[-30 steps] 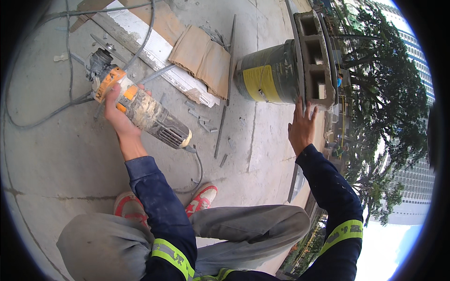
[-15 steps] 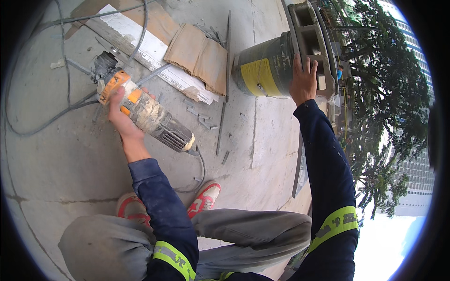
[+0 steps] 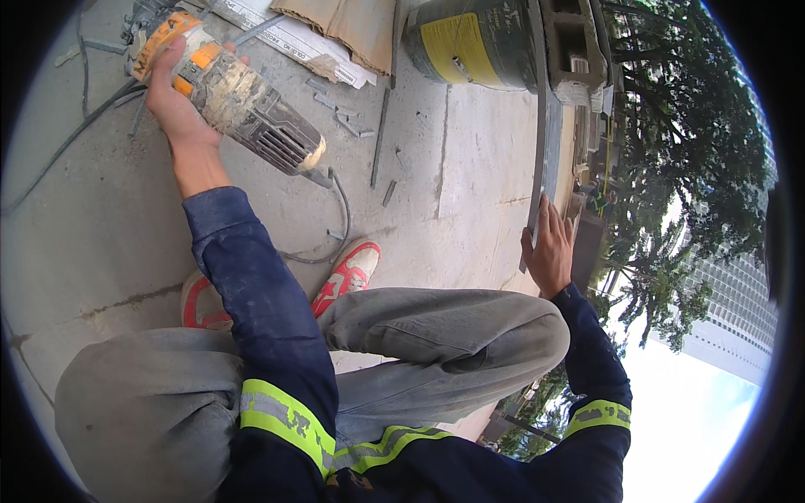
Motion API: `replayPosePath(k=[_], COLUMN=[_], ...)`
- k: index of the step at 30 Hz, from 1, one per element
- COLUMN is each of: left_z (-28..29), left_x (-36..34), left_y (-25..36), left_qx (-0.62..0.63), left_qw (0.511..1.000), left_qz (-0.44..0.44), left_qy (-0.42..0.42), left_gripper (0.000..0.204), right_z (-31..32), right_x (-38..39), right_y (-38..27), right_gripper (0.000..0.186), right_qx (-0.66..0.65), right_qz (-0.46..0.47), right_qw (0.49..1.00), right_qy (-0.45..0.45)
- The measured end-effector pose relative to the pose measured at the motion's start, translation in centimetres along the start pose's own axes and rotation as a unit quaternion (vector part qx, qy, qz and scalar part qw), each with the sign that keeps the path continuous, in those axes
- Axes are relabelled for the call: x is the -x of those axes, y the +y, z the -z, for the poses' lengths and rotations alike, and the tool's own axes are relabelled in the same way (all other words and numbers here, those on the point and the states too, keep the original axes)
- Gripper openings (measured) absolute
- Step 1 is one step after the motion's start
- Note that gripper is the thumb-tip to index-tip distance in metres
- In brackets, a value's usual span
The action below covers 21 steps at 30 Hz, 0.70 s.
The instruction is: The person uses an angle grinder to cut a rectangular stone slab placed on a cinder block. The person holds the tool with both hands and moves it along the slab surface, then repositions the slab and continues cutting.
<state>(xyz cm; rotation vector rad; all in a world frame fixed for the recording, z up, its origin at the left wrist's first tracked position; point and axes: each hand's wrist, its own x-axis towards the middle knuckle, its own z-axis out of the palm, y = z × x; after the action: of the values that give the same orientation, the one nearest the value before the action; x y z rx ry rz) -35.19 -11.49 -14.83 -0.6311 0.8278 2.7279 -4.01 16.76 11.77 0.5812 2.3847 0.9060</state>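
My left hand (image 3: 183, 117) is wrapped around an angle grinder (image 3: 256, 117) with a worn, plaster-smeared body and an orange collar. Its head points up and left, and a cord leaves the dark vented end. My right hand (image 3: 552, 256) has its fingers stretched out along the near end of a long grey metal strip (image 3: 549, 151), seemingly touching it. Farther along, that strip runs between a dark bucket (image 3: 516, 42) with a yellow label and a grey hollow block (image 3: 577, 46). Whether the grinder is running, I cannot tell.
Flattened cardboard (image 3: 344, 29) and a white printed strip (image 3: 314, 54) lie beyond the grinder. Several small metal offcuts (image 3: 345, 121) and a thin bar (image 3: 383, 126) are scattered on the concrete floor (image 3: 470, 184). A grey cable (image 3: 71, 138) loops at the left.
My right hand has left the block and bucket and moved nearer along the metal strip. The grinder, still in my left hand, appears farther up and left as the view shifted.
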Motion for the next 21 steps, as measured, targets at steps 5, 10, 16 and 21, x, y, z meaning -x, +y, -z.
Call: replayPosePath(k=[5, 10, 16, 21], left_z=[1.2, 2.1, 0.9, 0.2], left_x=[-1.0, -1.6, -0.9, -0.6], left_y=[0.7, 1.3, 1.3, 1.9], left_qx=[-0.015, -0.023, 0.004, -0.02], left_qw=[0.999, 0.998, 1.0, 0.999], left_qz=[0.028, 0.048, 0.005, 0.009], left_qy=[-0.03, -0.038, -0.017, -0.038], left_gripper=[0.062, 0.067, 0.062, 0.059], right_z=[-1.4, -4.3, -7.7, -7.4], right_x=[-0.7, 3.8, 8.5, 6.8], right_y=[0.2, -1.0, -1.6, -2.0], right_gripper=[0.048, 0.047, 0.043, 0.031], right_qx=[-0.196, -0.214, -0.235, -0.313], right_qz=[-0.052, -0.084, -0.129, -0.128], right_qw=[0.972, 0.959, 0.935, 0.895], right_qy=[0.117, 0.168, 0.234, 0.291])
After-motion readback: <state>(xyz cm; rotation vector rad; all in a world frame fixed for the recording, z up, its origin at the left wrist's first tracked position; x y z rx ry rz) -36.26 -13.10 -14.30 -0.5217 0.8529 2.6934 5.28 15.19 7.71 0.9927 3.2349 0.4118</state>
